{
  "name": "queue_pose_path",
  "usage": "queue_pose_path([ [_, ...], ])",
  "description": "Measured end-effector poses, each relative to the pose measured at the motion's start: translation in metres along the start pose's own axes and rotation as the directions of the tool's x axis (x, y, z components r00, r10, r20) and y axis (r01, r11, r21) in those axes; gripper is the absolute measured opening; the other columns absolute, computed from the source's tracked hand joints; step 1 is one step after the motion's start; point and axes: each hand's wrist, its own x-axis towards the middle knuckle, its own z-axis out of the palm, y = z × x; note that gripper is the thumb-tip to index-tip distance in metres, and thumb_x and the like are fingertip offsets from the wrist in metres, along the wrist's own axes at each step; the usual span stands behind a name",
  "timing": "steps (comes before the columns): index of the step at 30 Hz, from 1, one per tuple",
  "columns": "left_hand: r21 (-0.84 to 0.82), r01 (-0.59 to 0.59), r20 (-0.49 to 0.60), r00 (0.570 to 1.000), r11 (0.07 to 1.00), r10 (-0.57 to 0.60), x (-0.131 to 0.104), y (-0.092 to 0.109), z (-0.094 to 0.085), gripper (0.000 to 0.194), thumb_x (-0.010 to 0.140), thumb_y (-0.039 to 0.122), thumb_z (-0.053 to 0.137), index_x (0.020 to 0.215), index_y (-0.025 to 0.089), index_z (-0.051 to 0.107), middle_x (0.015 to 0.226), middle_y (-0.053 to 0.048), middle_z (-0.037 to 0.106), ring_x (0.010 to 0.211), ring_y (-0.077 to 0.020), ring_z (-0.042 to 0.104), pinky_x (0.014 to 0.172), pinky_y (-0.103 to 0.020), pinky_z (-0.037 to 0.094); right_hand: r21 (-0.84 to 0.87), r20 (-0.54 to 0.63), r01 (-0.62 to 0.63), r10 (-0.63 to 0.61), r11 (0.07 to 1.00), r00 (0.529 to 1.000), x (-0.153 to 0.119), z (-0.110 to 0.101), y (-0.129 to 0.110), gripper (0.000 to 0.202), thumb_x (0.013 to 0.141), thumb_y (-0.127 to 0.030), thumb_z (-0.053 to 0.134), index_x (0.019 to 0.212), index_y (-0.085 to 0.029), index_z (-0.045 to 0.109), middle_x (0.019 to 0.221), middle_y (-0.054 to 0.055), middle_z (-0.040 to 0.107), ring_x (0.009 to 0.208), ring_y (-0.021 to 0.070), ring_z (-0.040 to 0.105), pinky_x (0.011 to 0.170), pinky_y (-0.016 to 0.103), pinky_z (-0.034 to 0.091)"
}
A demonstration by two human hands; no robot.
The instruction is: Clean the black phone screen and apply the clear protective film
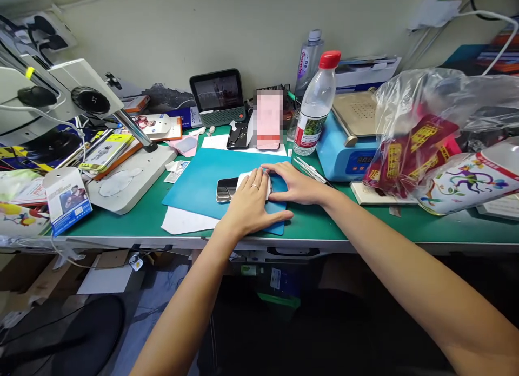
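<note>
Here, we look down at two bare hands on a flat, bright blue rectangular mat, laid on a green tabletop. On the mat, partly hidden beneath the hands, lies a slim rectangular phone with a dark, glossy face and a pale rim; its left end shows. Our left hand lies flat, fingers straight and side by side, thumb stretched out to the right, pressing a soft, white, thin cloth or tissue over the phone without gripping it. Our right hand sits at the phone's right end, thumb and forefinger well apart on either side; we cannot tell whether they grip the edge.

We judge the phone light and stiff, slick on its glossy face, and breakable if pressed hard or dropped. We would take hold of it by its long side edges, away from the face. The cloth should be limp and nearly weightless, best kept under flat fingers.

Counting, we find one phone under the hands, one cloth, one mat, two clear plastic bottles, one red-capped and one pale-capped, and one grey fabric-fronted display.
</note>
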Motion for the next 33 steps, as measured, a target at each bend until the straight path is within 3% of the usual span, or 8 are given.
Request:
queue_pose_path([
  [3,-0.008,-0.018,-0.004,1.0,1.0,0.018,-0.007,-0.005,0.0,0.11,0.096,0.081,0.047,0.165,-0.002,0.026,0.174,-0.023,0.018,0.165,-0.034,0.013,0.134,-0.048,0.018,-0.002,0.0,-0.013,0.013,1.0,1.0,0.001,-0.001,0.0,0.081,0.082,-0.051,0.075,0.152,-0.02,0.05,0.141,0.017,0.063,0.133,0.0385,0.052,0.114,0.063,0.044],
  [8,0.045,0.128,-0.023,0.992,0.991,-0.127,-0.029,-0.035,-0.004,0.097,0.103,0.073,0.039,0.163,-0.003,0.03,0.173,-0.025,0.023,0.164,-0.0352,0.018,0.133,-0.054,0.022,-0.024,0.033,-0.037,0.038,0.999,0.999,0.0,-0.003,-0.001,0.084,0.082,-0.053,0.075,0.155,-0.022,0.048,0.138,0.015,0.064,0.131,0.0381,0.054,0.113,0.062,0.044],
  [11,0.065,0.095,-0.053,0.994,0.993,-0.091,-0.044,-0.045,-0.007,0.088,0.107,0.066,0.039,0.164,0.0,0.03,0.173,-0.023,0.023,0.164,-0.034,0.018,0.133,-0.054,0.023,-0.047,0.005,-0.076,0.076,0.996,0.997,0.001,-0.004,-0.002,0.088,0.083,-0.06,0.074,0.158,-0.024,0.045,0.142,0.015,0.063,0.135,0.04,0.052,0.116,0.065,0.041],
  [16,0.03,0.029,-0.072,0.997,0.999,-0.027,-0.037,-0.029,0.0,0.084,0.107,0.067,0.036,0.163,0.004,0.035,0.173,-0.02,0.025,0.163,-0.033,0.02,0.131,-0.054,0.029,-0.093,0.004,-0.092,0.093,0.991,0.996,-0.002,0.0,-0.003,0.1,0.081,-0.077,0.07,0.161,-0.024,0.042,0.144,0.016,0.062,0.134,0.0409,0.055,0.112,0.064,0.047],
  [22,-0.02,0.035,-0.127,0.991,0.999,-0.038,-0.006,0.001,0.009,0.081,0.111,0.061,0.022,0.162,0.0,0.037,0.172,-0.018,0.031,0.164,-0.0312,0.02,0.134,-0.054,0.02,-0.222,-0.057,0.023,-0.037,0.975,0.998,-0.006,0.007,0.0,0.1,0.084,-0.078,0.067,0.16,-0.019,0.042,0.143,0.02,0.062,0.129,0.0399,0.059,0.107,0.059,0.051],
  [26,-0.022,0.09,-0.181,0.979,0.996,-0.093,-0.014,-0.007,0.004,0.085,0.109,0.064,0.026,0.164,0.0,0.03,0.172,-0.02,0.028,0.164,-0.0351,0.02,0.129,-0.059,0.031,-0.216,-0.04,0.023,-0.033,0.976,0.999,-0.007,0.003,-0.002,0.097,0.087,-0.08,0.058,0.162,-0.022,0.038,0.142,0.018,0.063,0.126,0.0378,0.06,0.104,0.056,0.052],
  [33,0.144,-0.207,-0.179,0.956,0.968,0.232,-0.041,-0.052,0.022,0.093,0.102,0.068,0.046,0.167,0.004,0.028,0.172,-0.017,0.034,0.163,-0.0385,0.022,0.118,-0.049,0.043,-0.244,-0.016,-0.027,0.024,0.969,1.0,-0.007,0.0,-0.007,0.112,0.082,-0.078,0.069,0.167,-0.021,0.025,0.147,0.019,0.06,0.131,0.0387,0.057,0.108,0.054,0.05],
])
